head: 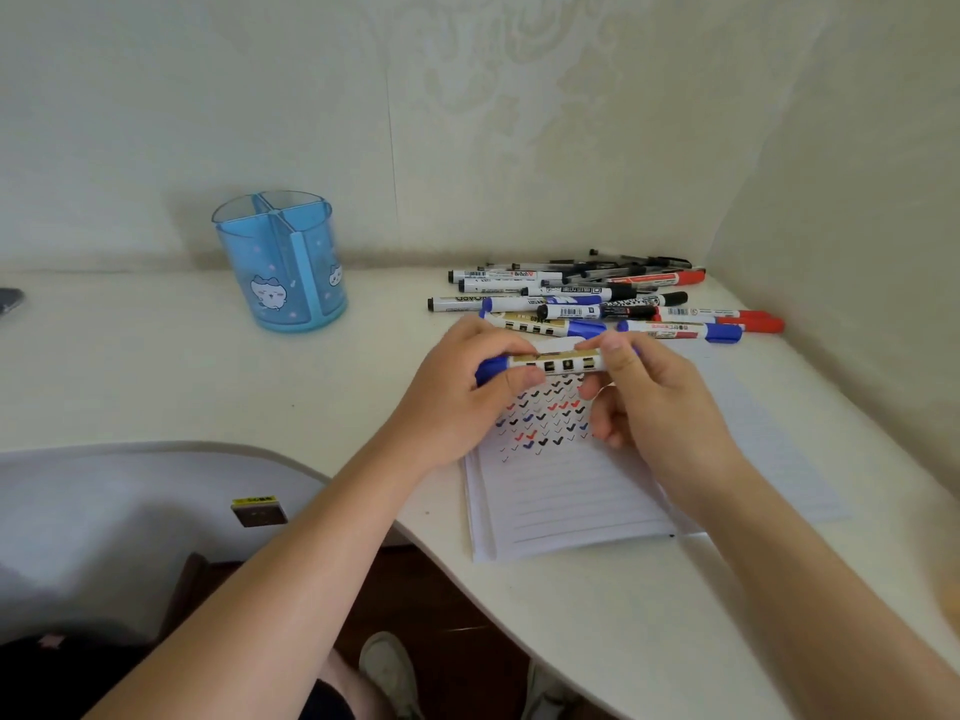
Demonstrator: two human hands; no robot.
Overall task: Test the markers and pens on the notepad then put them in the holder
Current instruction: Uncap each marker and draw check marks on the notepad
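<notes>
We held one blue-ended marker (558, 363) level above the check-marked notepad (561, 491), left hand (457, 397) gripping one end, right hand (654, 407) pinching the other; marker pile (597, 298) just beyond the fingers (615, 351), holder (283, 262) well left of them on the worktop (156, 381).

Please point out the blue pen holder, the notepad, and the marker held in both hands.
blue pen holder (275, 275): head view, on its front wall.
notepad (561, 491): head view, on the bare lined page.
marker (566, 363): head view, on the middle of its white barrel.

Blue marker (558, 362) between left hand (462, 392) and right hand (654, 402), over notepad (566, 496)
</notes>
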